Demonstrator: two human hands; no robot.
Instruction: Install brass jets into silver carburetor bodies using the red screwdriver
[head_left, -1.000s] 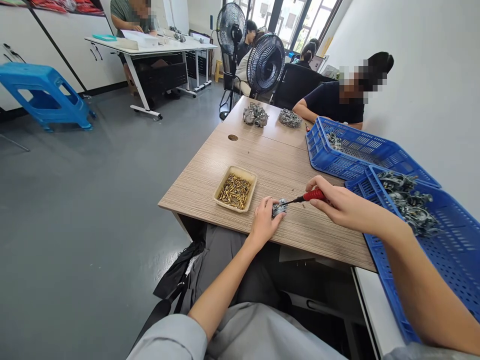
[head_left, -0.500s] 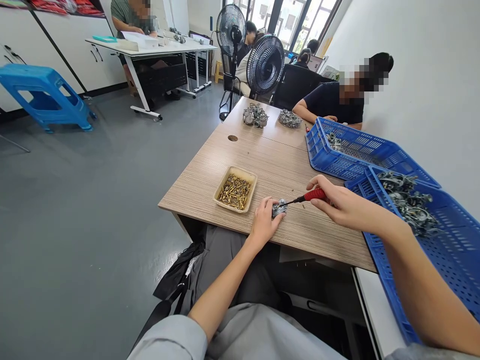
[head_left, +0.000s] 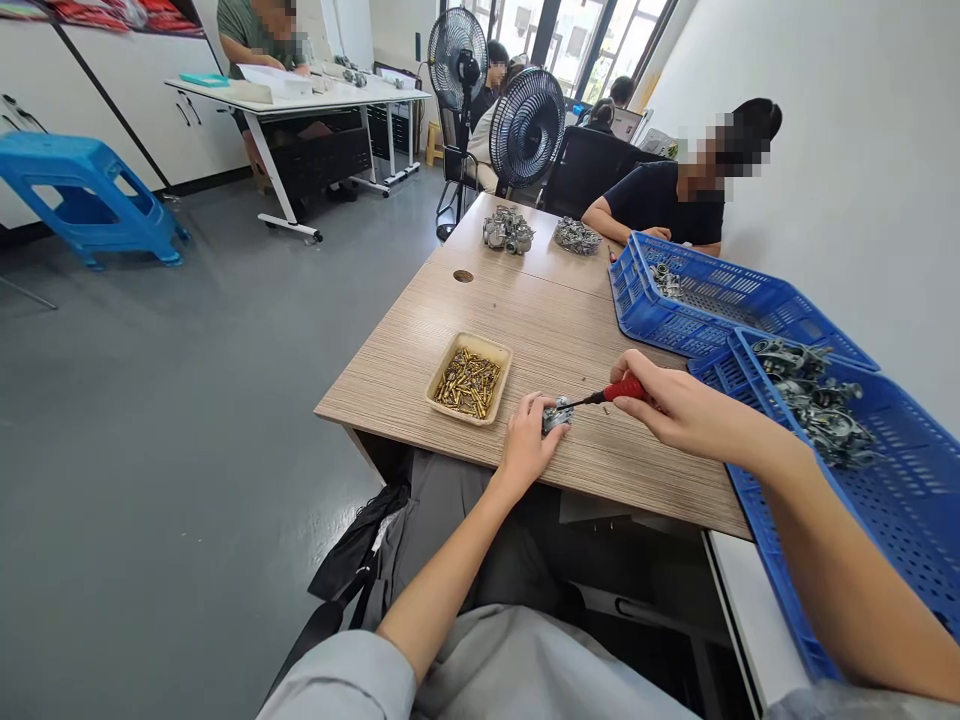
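Step in hand: I judge this to be screwdriver work on one small part, with the shaft brought up to it.

Left hand: Closed around a die-cast metal body, holding it firmly. I cannot see most of the fingers from this angle.

Right hand: Nearly closed, gripping a red-handled screwdriver, with its shaft pointing left toward the body.

Part position: The die-cast metal body is between both hands, just in from the near edge of the wood-grain table. I cannot tell whether it touches the surface. The tip contact is too small for me to confirm.

Next move: In my judgement, it calls for the tip to be seated squarely, with the left grip firm, before any turning.

Nearby: A shallow tray of brass pieces sits left of the left hand. A blue plastic crate of metal castings is to the right, beside a second blue crate.

Rest: A co-worker sits past the crates. Two heaps of metal parts lie at the table's far end.
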